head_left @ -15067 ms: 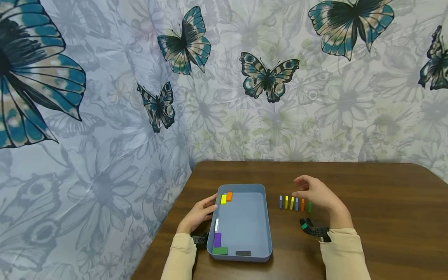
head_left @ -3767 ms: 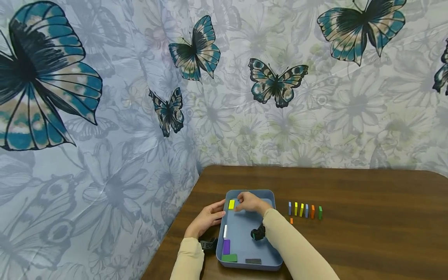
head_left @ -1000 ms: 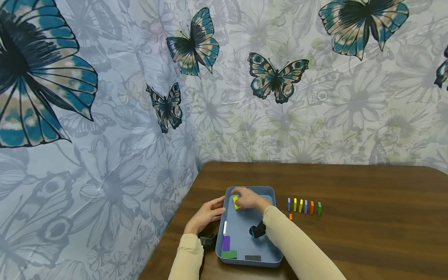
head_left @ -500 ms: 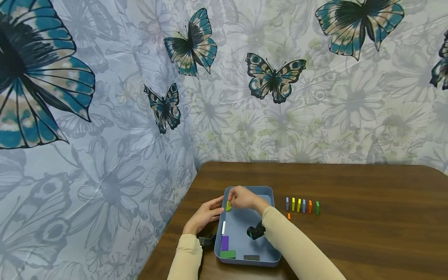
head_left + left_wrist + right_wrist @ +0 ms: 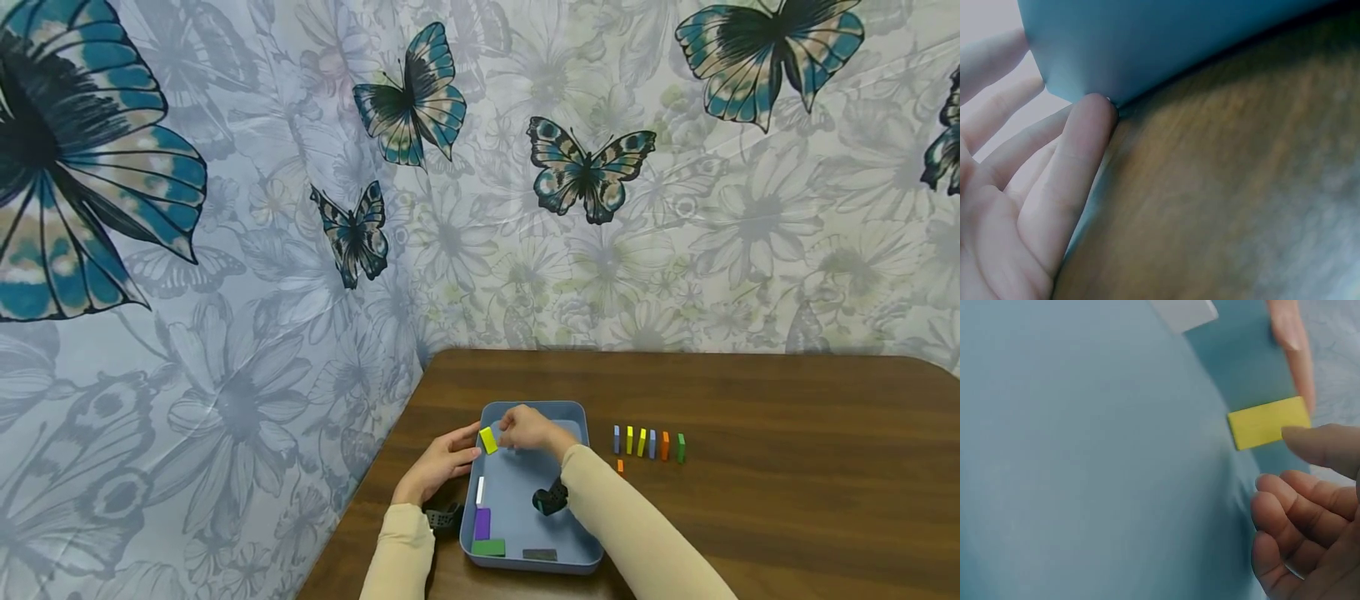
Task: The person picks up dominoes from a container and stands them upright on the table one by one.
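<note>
In the head view a blue-grey tray (image 5: 536, 517) stands on the table with my left hand (image 5: 442, 461) at its left wall. The left wrist view shows that hand's thumb (image 5: 1079, 156) and fingers resting straight against the tray's side. Inside, near the far left corner, a yellow domino block (image 5: 488, 440) leans tilted by the wall. My right hand (image 5: 528, 429) is just right of it, fingers loosely bent. In the right wrist view its thumb tip overlaps the edge of the yellow block (image 5: 1266, 424), while the other fingers curl below, holding nothing.
Along the tray's left side lie a white block (image 5: 480, 490), a purple block (image 5: 482, 524) and a green block (image 5: 489, 547); a dark grey block (image 5: 540, 554) lies at the near wall. Right of the tray, several coloured blocks (image 5: 652, 445) stand in a row, a small orange block (image 5: 620, 466) before them.
The orange block that lay beside the yellow one has left that spot; a small orange block now shows on the table. The yellow block has shifted left and tilted, and my right hand has drawn off it.
</note>
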`<state>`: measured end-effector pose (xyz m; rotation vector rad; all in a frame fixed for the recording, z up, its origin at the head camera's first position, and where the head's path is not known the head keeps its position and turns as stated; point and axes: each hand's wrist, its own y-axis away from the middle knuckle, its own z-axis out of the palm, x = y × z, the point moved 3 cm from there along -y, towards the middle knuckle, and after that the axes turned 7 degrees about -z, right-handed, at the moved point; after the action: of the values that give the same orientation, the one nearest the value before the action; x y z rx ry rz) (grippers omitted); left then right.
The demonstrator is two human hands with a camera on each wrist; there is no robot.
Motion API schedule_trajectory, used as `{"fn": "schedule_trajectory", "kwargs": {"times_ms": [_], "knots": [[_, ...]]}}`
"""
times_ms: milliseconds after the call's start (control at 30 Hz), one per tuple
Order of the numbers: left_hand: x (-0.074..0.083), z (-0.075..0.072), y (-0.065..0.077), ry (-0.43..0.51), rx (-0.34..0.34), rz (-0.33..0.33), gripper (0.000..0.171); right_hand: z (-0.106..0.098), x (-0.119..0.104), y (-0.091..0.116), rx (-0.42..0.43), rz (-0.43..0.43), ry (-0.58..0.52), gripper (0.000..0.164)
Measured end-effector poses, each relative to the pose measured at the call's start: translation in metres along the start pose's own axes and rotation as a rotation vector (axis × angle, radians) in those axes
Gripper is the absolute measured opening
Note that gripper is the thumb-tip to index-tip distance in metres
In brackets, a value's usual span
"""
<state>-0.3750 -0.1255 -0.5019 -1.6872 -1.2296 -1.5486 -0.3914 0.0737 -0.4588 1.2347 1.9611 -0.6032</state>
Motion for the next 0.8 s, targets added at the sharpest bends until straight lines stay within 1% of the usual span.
{"fn": "schedule_trajectory", "kwargs": {"times_ms": [167,267,433,633,800], "knots": [[0.001,0.001,0.002,-0.006,-0.009,0.003,0.062,0.009,0.003,-0.004,0.035,-0.012,0.02,0.032],[0.001,0.002,0.001,0.002,-0.011,0.003,0.062,0.015,0.001,-0.007,0.053,-0.037,0.031,0.027],[0.003,0.002,0.0,0.01,-0.018,0.006,0.062,0.021,-0.002,-0.008,0.074,-0.056,0.019,0.016],[0.002,0.002,0.0,0.013,-0.018,0.003,0.063,0.024,-0.005,-0.008,0.093,-0.099,0.03,0.015],[0.0,0.001,0.0,0.014,-0.013,0.003,0.063,0.027,-0.005,-0.008,0.089,-0.096,0.034,0.011]]}}
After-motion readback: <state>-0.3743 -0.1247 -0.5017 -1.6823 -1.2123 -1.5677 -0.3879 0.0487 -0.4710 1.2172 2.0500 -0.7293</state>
